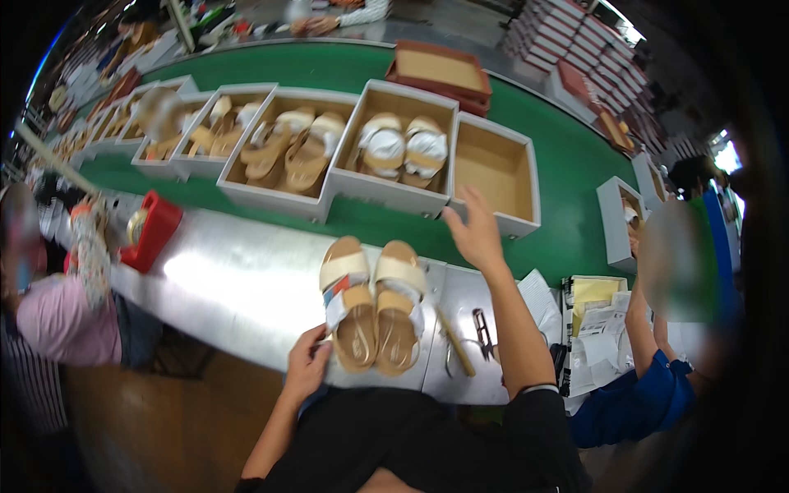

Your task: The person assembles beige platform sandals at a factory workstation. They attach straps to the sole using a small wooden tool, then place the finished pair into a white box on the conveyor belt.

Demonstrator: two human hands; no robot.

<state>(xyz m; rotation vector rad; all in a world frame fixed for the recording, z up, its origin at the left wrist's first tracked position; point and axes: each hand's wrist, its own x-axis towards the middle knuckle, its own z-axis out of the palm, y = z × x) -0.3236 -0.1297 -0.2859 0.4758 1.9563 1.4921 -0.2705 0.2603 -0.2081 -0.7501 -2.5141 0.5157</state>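
Note:
A pair of cream and tan sandals [397, 337] lies side by side on the metal bench, toes pointing away from me. White tissue and a small coloured tag show at the left sandal's straps. My left hand [307, 363] is beside that sandal's heel, fingers loosely bent and thumb apart, holding nothing; whether it touches the sandal I cannot tell. My right hand [477, 232] reaches forward with fingers apart at the near left corner of a white shoebox [496, 168], whose bare brown inside shows. Left of it, another shoebox [347, 177] holds sandals stuffed with white tissue.
Several more boxes of sandals [283, 148] line the green belt [288, 66]. A hammer [457, 343] and scissors [483, 331] lie right of the sandals. A red tape dispenser [153, 232] stands left. Co-workers sit on both sides; papers [597, 345] lie near the right one.

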